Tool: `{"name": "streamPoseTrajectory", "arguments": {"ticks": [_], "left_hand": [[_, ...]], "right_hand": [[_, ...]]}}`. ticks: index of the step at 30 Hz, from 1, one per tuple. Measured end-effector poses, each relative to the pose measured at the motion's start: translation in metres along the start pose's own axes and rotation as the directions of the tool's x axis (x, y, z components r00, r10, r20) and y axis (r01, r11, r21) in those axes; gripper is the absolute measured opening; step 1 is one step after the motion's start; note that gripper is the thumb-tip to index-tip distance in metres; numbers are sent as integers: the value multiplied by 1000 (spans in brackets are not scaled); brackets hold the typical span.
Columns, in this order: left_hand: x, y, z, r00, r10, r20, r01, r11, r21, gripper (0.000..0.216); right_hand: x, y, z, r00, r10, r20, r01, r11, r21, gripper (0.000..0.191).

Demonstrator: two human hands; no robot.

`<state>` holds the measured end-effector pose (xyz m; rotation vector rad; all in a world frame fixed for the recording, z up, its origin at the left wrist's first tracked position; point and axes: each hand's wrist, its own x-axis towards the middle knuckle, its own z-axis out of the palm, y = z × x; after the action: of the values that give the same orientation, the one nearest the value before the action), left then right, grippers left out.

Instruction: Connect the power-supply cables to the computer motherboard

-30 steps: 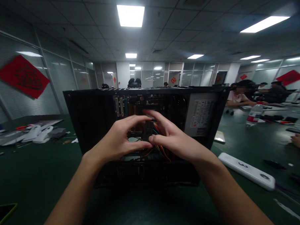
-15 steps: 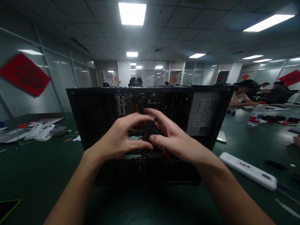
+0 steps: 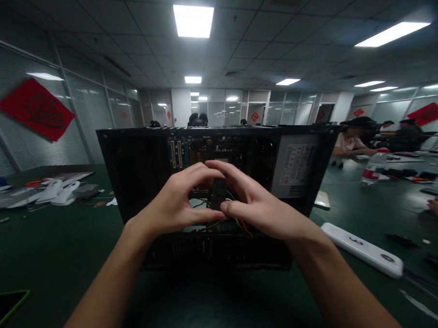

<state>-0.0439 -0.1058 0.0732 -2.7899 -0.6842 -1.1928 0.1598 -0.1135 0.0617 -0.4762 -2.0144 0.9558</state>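
An open black computer case point(image 3: 139, 170) stands on its side on the dark green table point(image 3: 55, 253), its inside facing me. My left hand point(image 3: 173, 203) and my right hand point(image 3: 257, 204) meet in front of the motherboard. Both pinch a small black connector point(image 3: 217, 195) between thumb and fingers. Coloured wires point(image 3: 243, 225) run down from it under my right hand. The grey power supply point(image 3: 295, 165) with a white label sits at the case's right end.
A white power strip point(image 3: 364, 250) lies right of the case. A phone with a green edge point(image 3: 0, 307) is at the bottom left. White and grey parts point(image 3: 54, 193) lie far left. A water bottle point(image 3: 373, 168) and seated people are at the right.
My two hands have drawn slightly closer together and lower around the connector. The view has barely shifted.
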Motion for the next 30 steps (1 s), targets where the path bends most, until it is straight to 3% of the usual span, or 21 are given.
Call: {"name": "streamPoseTrajectory", "arguments": {"ticks": [6, 12, 22, 30], "left_hand": [[2, 5, -1, 1000, 9, -14, -9, 1000, -2, 47], [1, 17, -9, 998, 2, 58, -6, 997, 73, 48], [0, 28, -8, 996, 63, 70, -86, 901, 425, 39], [0, 26, -8, 994, 83, 73, -105, 916, 387, 39]], "right_hand": [[0, 2, -1, 999, 16, 34, -18, 999, 40, 77], [-1, 8, -5, 991, 27, 134, -40, 995, 94, 79], [-1, 10, -10, 969, 12, 245, -41, 993, 115, 85], [-2, 11, -11, 970, 2, 241, -26, 995, 96, 85]]}}
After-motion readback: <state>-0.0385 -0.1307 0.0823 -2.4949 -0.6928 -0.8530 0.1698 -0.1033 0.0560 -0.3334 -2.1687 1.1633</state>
